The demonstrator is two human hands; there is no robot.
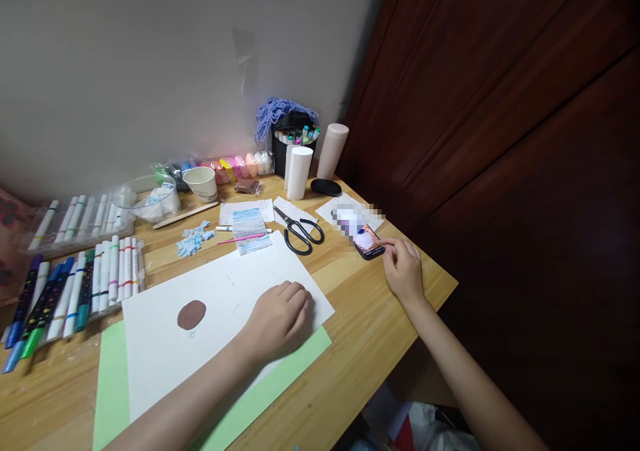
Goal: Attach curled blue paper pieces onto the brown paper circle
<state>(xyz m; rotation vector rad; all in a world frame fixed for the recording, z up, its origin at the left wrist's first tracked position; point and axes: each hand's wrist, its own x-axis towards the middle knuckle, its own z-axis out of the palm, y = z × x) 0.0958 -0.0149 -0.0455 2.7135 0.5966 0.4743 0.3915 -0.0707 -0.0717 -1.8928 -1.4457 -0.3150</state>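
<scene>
My left hand (281, 321) rests palm down on the right part of a white sheet of paper (160, 364), its fingers curled into a loose fist; no object shows in it. On the same sheet, to the left, lies a flat brown clay disc (191, 315) with small blue specks near it. Under the white sheet a green sheet (111, 378) sticks out at the left and front. My right hand (404, 268) reaches to a smartphone (369, 243) with a lit screen, its index finger on the screen's edge and the other fingers bent. The phone's far part is blurred out.
Black-handled scissors (300, 232), blue-coloured paper (250, 228) and torn scraps (194, 239) lie behind the sheet. Markers (113, 268) fill the left side. A paper cup (201, 183), a wooden stick (185, 215), a white cylinder (301, 174) and a marker holder (280, 154) stand or lie farther back.
</scene>
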